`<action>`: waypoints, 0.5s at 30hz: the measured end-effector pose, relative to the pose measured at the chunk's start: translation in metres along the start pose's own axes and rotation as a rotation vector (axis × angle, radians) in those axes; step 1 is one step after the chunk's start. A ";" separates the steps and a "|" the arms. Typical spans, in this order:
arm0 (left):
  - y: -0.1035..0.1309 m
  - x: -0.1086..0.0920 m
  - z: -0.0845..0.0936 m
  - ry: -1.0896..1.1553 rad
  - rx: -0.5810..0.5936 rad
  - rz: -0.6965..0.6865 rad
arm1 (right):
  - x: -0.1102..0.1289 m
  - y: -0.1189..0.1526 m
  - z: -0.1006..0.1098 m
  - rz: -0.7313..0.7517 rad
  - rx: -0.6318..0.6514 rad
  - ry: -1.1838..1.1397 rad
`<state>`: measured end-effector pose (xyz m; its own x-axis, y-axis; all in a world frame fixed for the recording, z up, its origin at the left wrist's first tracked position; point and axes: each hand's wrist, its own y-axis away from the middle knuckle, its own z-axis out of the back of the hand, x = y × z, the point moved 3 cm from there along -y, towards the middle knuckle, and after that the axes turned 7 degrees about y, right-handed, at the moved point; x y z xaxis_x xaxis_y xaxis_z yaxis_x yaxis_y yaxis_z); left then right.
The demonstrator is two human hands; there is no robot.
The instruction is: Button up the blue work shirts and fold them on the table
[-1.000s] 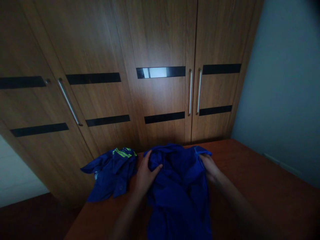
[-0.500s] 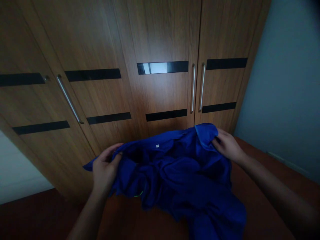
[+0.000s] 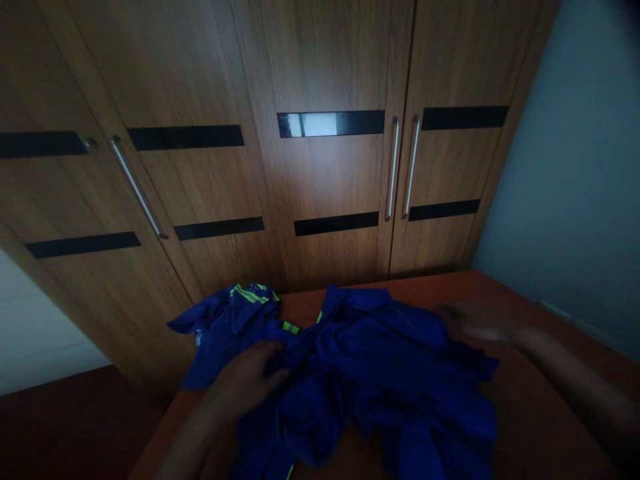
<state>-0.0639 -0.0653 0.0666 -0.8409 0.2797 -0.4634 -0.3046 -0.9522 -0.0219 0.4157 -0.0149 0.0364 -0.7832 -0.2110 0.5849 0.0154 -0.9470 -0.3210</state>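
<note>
A dark blue garment lies crumpled over a reddish-brown surface, its near part hanging toward me. My left hand is at its left side, fingers and thumb closed around a bunch of the cloth. At the garment's right edge is my right hand, smeared by motion, so its grip cannot be made out. Left of the middle, a second blue garment with yellow-green stripes lies against the first. Where one cloth ends and the other begins is partly hidden.
Behind the surface stands a wooden wardrobe with dark inlay strips and metal handles. A pale blue-grey wall rises at the right. At the lower left are a white wall and dark floor.
The blue garment, held up by both hands before, is now lowered onto the surface. My left hand has moved right and down, uncovering the striped garment. My right hand has shifted slightly right and down.
</note>
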 end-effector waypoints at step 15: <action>-0.032 -0.046 -0.038 -0.408 -0.171 -0.072 | 0.067 -0.090 -0.135 0.190 0.272 0.124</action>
<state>0.0013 -0.0523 0.0546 -0.9384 0.3386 -0.0690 -0.3191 -0.9258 -0.2028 0.2778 0.0890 0.0043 -0.8197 -0.3746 0.4333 0.3202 -0.9269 -0.1955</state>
